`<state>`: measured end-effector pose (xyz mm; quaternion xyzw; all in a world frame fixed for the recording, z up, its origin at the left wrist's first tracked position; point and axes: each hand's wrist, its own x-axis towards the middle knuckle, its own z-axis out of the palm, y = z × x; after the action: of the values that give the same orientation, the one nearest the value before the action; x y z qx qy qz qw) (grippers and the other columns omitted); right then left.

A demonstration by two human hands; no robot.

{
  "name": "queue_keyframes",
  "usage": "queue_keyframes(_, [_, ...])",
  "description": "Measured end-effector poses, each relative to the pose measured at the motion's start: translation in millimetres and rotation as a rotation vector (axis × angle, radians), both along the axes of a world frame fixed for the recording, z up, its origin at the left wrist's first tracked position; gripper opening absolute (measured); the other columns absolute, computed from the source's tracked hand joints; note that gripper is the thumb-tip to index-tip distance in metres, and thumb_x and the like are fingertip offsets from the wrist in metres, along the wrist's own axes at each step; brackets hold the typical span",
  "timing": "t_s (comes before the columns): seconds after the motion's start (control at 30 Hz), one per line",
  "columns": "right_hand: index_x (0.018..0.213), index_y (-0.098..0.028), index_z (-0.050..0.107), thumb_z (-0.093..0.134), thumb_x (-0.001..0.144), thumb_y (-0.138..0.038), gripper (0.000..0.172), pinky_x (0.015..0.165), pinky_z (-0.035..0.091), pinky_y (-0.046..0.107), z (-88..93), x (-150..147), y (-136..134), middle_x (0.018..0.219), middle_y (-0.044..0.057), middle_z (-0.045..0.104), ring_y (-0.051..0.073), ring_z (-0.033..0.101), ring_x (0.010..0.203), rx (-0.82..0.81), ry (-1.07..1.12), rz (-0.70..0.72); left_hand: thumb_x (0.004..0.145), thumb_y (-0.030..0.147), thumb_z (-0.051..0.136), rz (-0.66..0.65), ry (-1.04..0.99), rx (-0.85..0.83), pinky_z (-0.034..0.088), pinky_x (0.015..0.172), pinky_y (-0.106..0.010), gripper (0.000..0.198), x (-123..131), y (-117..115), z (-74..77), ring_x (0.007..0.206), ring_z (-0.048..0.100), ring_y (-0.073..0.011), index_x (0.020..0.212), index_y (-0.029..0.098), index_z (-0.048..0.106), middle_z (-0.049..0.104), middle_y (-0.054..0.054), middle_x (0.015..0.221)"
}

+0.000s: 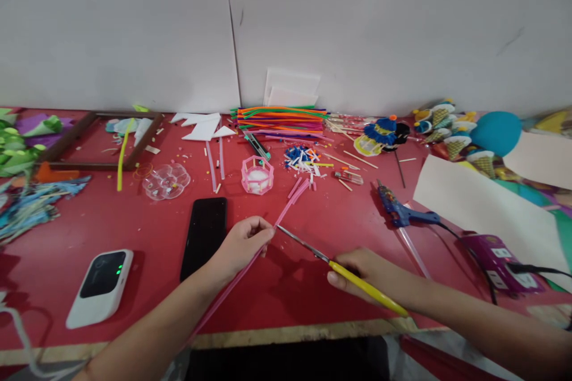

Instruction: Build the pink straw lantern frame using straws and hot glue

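My left hand (243,243) pinches long pink straws (288,205) between thumb and fingers; their far ends point up and to the right, and the rest trails back under my forearm. My right hand (360,274) is closed around the yellow handles of a pair of scissors (366,287). The metal blades reach left, their tips at the straws just beside my left fingertips. Beyond them stands a small pink eight-sided frame (257,176) with a white base. A pile of short cut pieces (304,159), blue and white, lies to its right.
A black phone (204,235) and a white device with a screen (102,287) lie to the left. On the right are a blue glue gun (404,209) with its cord, and a purple power socket box (500,263). Coloured sticks (281,121) are stacked by the wall; a cutter knife (257,146) lies before them.
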<state>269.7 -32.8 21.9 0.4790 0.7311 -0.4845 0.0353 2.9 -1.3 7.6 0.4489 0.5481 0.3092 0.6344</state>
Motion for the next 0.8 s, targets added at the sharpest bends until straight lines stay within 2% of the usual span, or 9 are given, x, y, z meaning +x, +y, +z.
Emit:
queue_keyframes(0.5, [0.062,-0.021,0.036,0.043,0.084,-0.077,0.061,0.051,0.019,0.025,4.4,-4.6,1.2,0.063,-0.005,0.025,0.010,0.023,0.058,-0.056,0.006,-0.040,0.072,0.032,0.062,0.016,0.018,-0.007,0.036,0.053,-0.023,0.014,-0.3,-0.8,0.7,0.049,0.049,-0.0096,0.068,0.019,0.058,0.053,0.007,0.051])
queue_keyframes(0.8, [0.059,-0.020,0.034,0.047,0.082,-0.080,0.065,0.050,0.016,0.025,-0.6,-3.2,3.3,0.061,-0.005,0.024,0.009,0.022,0.057,-0.080,0.000,-0.041,0.072,0.036,0.062,0.008,0.011,-0.012,0.038,0.054,-0.024,0.017,-0.6,0.4,-3.2,0.049,0.049,-0.0103,0.069,0.020,0.058,0.052,0.007,0.053])
